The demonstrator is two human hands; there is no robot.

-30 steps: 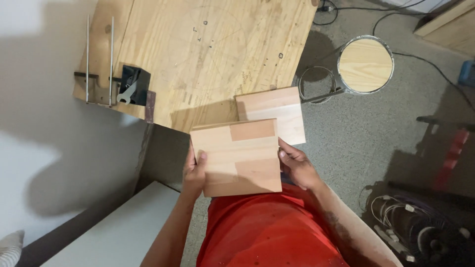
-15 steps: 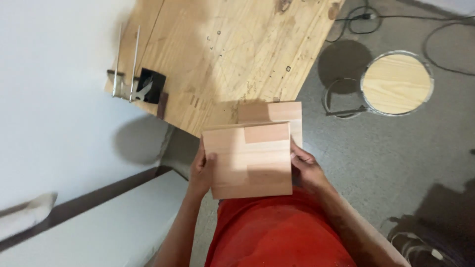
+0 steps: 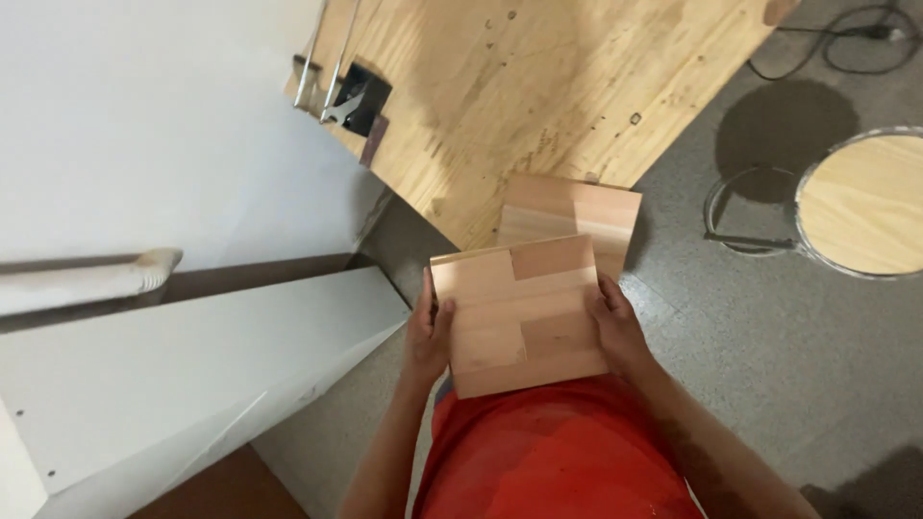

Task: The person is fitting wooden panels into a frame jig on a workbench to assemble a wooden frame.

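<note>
Wood panel [image 3: 519, 317] held between both hands: left hand [image 3: 428, 332] on its left edge, right hand [image 3: 615, 327] on its right edge. Second panel [image 3: 577, 211] just beyond fingers [image 3: 604, 293], partly under held panel, overhanging table [image 3: 538, 86] edge. Table farther ahead of fingers. Metal clamp [image 3: 346, 91] on table's left edge, well beyond left fingers. Round stool [image 3: 860, 202] on floor [image 3: 769, 356], right of right fingers. White board [image 3: 173, 375] left of left fingers.

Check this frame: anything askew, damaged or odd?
Nothing damaged. One oddity: a second wooden panel sits half off the workbench edge, overhanging the floor. Left hand and right hand hold the wooden board by its sides.
</note>
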